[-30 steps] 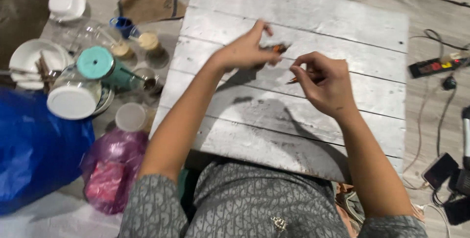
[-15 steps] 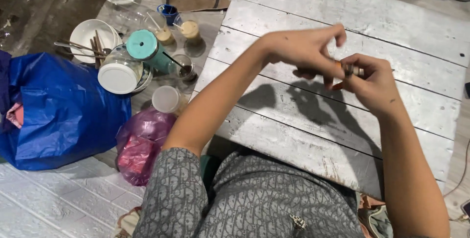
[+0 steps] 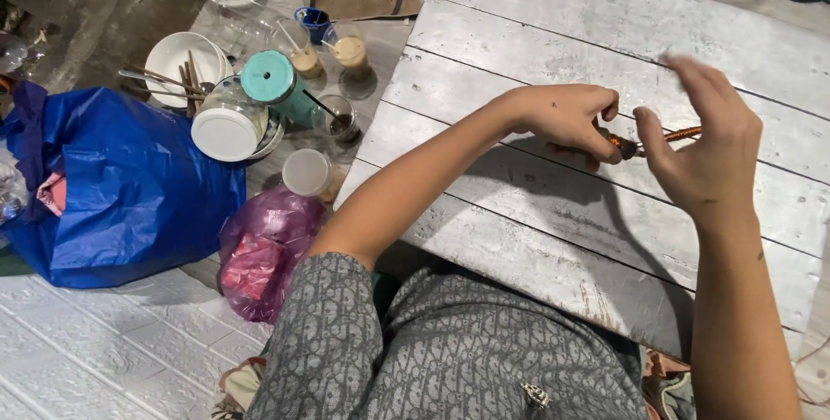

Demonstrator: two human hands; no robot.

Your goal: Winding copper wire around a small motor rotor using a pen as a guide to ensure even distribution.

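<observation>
My left hand (image 3: 566, 119) is closed around one end of a thin rod wound with copper-coloured wire (image 3: 624, 143), held just above the whitewashed plank board (image 3: 553, 48). My right hand (image 3: 705, 148) pinches the same piece at its middle with thumb and forefinger, the other fingers raised and slightly blurred. The far end of the wound rod (image 3: 683, 134) sticks out to the right behind my right hand. Both forearms reach over the board from my lap.
To the left on the floor lie a blue plastic bag (image 3: 112, 187), a pink plastic bag (image 3: 264, 251), a white bowl with sticks (image 3: 177, 61), a teal-lidded jar (image 3: 272, 83), a white-lidded tub (image 3: 226, 130) and small glasses (image 3: 350, 53).
The camera view has swung left, showing more of the floor clutter. My hands have come together on the copper-wound piece, and my right hand's fingers have lifted.
</observation>
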